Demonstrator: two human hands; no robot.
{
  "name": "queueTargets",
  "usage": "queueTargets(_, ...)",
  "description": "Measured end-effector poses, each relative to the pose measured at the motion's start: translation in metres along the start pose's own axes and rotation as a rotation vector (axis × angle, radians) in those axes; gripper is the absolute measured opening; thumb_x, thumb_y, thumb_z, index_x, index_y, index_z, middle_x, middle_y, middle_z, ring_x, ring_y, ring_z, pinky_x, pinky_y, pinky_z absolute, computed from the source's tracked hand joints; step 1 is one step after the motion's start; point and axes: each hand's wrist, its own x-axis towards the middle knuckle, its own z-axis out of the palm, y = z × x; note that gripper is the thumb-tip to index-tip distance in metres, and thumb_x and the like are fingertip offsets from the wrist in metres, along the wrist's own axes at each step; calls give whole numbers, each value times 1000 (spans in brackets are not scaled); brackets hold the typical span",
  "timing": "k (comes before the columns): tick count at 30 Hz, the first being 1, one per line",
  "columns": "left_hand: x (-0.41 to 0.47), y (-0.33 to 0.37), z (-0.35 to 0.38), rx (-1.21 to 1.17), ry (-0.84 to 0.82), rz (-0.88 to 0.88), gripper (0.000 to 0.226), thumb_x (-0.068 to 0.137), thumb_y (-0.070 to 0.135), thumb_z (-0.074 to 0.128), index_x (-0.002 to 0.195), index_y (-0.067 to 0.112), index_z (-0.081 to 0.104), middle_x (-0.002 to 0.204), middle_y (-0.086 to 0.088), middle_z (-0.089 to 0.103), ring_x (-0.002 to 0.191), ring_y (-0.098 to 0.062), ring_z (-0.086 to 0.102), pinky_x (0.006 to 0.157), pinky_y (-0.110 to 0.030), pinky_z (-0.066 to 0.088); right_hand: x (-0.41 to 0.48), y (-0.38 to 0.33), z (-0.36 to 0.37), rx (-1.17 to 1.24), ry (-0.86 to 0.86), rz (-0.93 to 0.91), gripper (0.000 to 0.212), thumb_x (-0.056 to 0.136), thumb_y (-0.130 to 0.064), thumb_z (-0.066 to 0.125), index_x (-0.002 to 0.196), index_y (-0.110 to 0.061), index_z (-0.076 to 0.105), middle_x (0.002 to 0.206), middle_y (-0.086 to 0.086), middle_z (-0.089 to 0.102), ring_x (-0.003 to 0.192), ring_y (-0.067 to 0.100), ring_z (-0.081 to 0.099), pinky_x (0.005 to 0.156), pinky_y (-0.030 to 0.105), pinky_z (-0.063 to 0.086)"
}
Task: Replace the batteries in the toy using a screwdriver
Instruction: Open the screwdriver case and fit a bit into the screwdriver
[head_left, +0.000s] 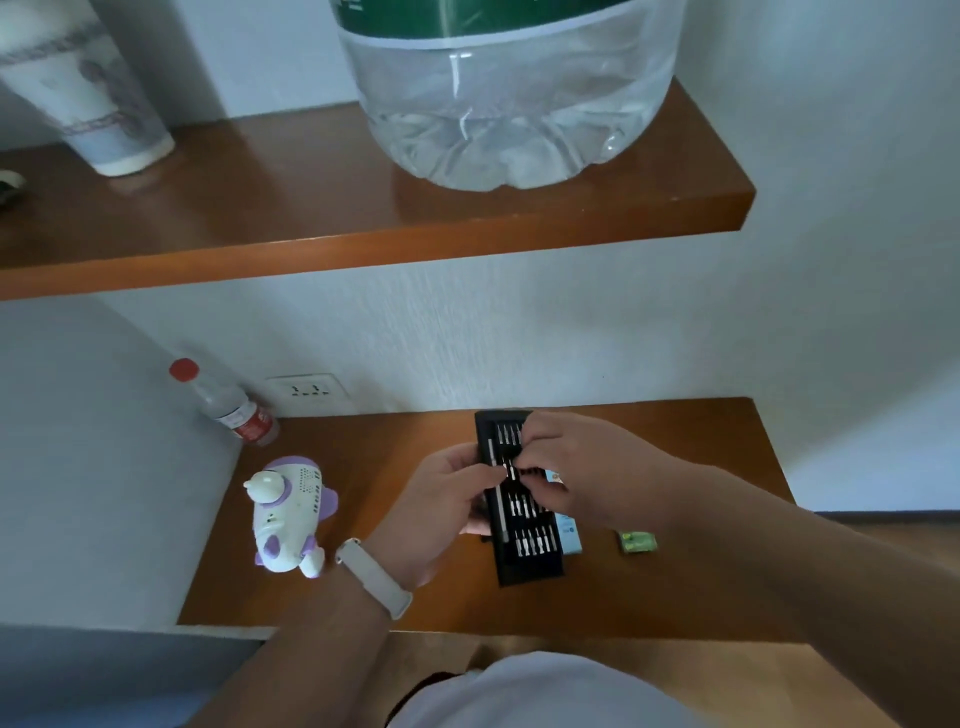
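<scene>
A white and purple airplane toy (288, 514) stands on the left of the low wooden shelf (649, 597). In the middle lies an open black screwdriver kit (524, 540) with rows of silver bits and a slim silver driver handle along its left side. My left hand (441, 504) grips the kit's left edge. My right hand (566, 467) hovers over the upper rows, its fingertips curled and pinching at a bit. A small green battery pack (638, 541) lies to the right of the kit. A light blue package (569, 530) peeks out from under the kit's right edge.
A clear bottle with a red cap (228, 405) leans in the back left corner beside a wall socket (306, 389). Above hangs a second wooden shelf (311, 228) carrying a large water jug (509, 93) and a patterned vase (88, 88).
</scene>
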Motion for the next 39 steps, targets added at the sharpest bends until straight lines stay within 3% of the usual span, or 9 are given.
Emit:
queueTargets(9,-3,-2,28,22,24,1,23,100,7,53,116,0,68,108,-22,74,95,-32,73,76,-39,60,-20,13,-9,-36,-29,-38,19,96,-19,59,93,-10,75,95,1,64,77,14,59,70,21,45)
queueTargets(14,-2,2,37,22,13,-7,24,101,7,52,118,-2,66,109,-24,73,93,-32,73,75,-39,61,-23,13,-15,-64,-49,-33,24,99,-21,52,95,-10,73,97,2,63,76,16,59,71,33,52)
queueTargets(18,-1,2,36,-6,5,-9,23,101,8,53,118,-1,66,107,-21,75,92,-30,74,73,-35,60,-25,14,-18,-130,-91,-140,34,101,-24,38,96,-13,71,96,1,64,85,16,60,78,32,52)
queueTargets(20,0,2,34,-53,6,-7,24,101,8,52,119,-1,66,107,-21,74,94,-31,73,77,-41,61,-24,13,-20,-205,-134,-164,26,101,-21,44,101,-14,69,99,1,65,92,19,59,82,33,51)
queueTargets(25,2,4,29,-132,27,2,25,102,9,51,119,-2,65,101,-17,74,89,-27,72,77,-41,61,-16,12,-27,-186,-22,-146,17,97,-16,58,89,-9,70,91,5,64,75,18,61,67,30,54)
queueTargets(31,3,-6,27,-113,37,-14,25,102,9,52,119,-2,65,105,-20,74,94,-32,73,82,-45,62,-15,15,-18,-86,-51,-105,19,99,-16,58,94,-7,74,95,5,67,79,18,63,73,29,52)
queueTargets(35,-2,-15,27,-97,20,-39,23,101,9,53,117,0,66,105,-17,76,96,-30,74,75,-39,61,-16,19,-14,-11,-130,-83,27,103,-26,50,109,-13,73,108,-1,64,96,12,59,86,26,47)
queueTargets(39,-4,-20,28,-75,6,-47,24,101,9,54,119,0,66,109,-19,75,98,-32,73,81,-44,61,-17,20,-14,-23,-212,-83,28,104,-29,47,114,-16,70,111,-4,61,99,7,56,86,16,41)
